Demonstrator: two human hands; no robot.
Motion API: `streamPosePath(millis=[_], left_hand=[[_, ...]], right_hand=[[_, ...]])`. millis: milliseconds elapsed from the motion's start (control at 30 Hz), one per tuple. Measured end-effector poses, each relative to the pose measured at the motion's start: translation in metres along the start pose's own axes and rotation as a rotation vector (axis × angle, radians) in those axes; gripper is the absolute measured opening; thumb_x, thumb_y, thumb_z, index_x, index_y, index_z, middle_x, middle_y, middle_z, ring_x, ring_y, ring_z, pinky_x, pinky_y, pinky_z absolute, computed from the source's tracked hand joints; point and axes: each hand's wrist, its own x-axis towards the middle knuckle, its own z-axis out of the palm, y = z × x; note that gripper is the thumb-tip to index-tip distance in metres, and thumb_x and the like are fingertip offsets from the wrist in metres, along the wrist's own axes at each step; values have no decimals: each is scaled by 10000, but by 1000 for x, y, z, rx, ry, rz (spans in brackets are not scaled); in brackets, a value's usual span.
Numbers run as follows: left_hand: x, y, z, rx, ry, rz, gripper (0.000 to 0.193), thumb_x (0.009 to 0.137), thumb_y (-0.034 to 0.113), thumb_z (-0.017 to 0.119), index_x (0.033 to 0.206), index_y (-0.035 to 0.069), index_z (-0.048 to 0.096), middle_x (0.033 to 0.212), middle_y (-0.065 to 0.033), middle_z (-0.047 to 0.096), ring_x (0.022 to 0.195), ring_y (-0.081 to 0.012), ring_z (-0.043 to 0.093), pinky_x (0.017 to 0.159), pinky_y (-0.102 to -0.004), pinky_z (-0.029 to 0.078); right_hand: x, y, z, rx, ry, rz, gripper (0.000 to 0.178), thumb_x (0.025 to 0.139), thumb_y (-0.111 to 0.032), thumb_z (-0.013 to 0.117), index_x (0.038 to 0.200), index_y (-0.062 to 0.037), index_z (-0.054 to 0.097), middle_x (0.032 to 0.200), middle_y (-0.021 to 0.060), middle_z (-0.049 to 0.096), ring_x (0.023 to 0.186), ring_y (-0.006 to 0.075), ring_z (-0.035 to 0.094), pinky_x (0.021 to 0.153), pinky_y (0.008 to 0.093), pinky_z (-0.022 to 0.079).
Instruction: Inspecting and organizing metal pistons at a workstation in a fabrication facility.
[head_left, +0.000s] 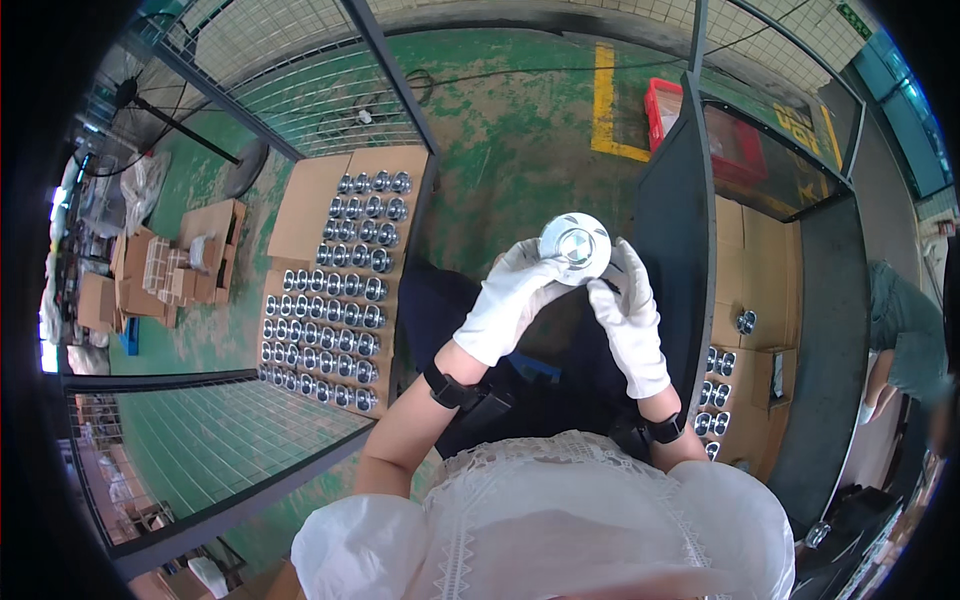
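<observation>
The part (576, 248), silver and round, is up off any surface, near the middle of the frame and a little above centre. It lies to the upper right of the left hand (515, 290) and to the upper left of the right hand (628, 315). The left hand is the nearer: its gloved fingers are clamped on the part's left and lower side. The right hand is loosely curled, thumb and fingers apart, just beside the lower right edge; whether a fingertip touches, I cannot tell.

The round face looks up at the camera, so the long axis seems to run roughly along the line of sight, and its depth is hidden. The right hand's gap opens toward the upper left, facing the part's free side.

Away from the hands, rows of similar pieces (374, 289) stand on card (305, 215) at the left of the frame. A smaller group (703, 424) sits at lower right, with a dark panel (675, 200) between it and the hands
</observation>
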Motion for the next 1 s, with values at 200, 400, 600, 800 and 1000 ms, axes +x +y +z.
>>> streamPosePath(millis=[200, 400, 600, 800, 1000], left_hand=[[2, 4, -4, 188, 64, 54, 301, 911, 23, 598, 1195, 36, 500, 1110, -97, 620, 1009, -201, 651, 678, -251, 538], [2, -14, 13, 897, -78, 512, 524, 738, -55, 757, 1208, 3, 533, 1192, -110, 559, 1088, -206, 582, 950, -310, 497], [-6, -28, 63, 1367, -258, 758, 515, 744, -43, 728, 1216, -11, 524, 1212, -132, 554, 1127, -254, 546, 1003, -372, 429], [9, -30, 65, 1503, -430, 771, 495, 745, -34, 703, 1207, -9, 529, 1225, -127, 543, 1144, -278, 535, 1025, -381, 402], [2, -36, 74, 1532, -436, 770, 494, 748, -30, 700, 1209, -12, 523, 1230, -127, 533, 1156, -276, 526, 1029, -380, 396]], right_hand=[[6, 8, -2, 437, 64, 362, 410, 999, -175, 525, 1374, -45, 422, 1278, 110, 546, 1059, 187, 604, 895, 334, 528], [-3, 24, 7, 688, -131, 334, 446, 1039, -437, 309, 1205, -61, 483, 1196, 87, 576, 1018, 172, 607, 862, 331, 513], [-7, 33, 5, 1448, -160, 397, 518, 1010, -543, 328, 1321, -154, 471, 1333, 64, 544, 1167, 202, 533, 1033, 434, 401], [-21, 30, -17, 1711, -149, 279, 273, 997, -318, 527, 1174, -112, 499, 1160, 19, 592, 1120, 148, 514, 1016, 328, 390], [-30, 22, -20, 2105, -194, 163, 257, 1009, -279, 513, 1153, -71, 468, 1153, 63, 591, 1078, 195, 543, 974, 326, 460]])
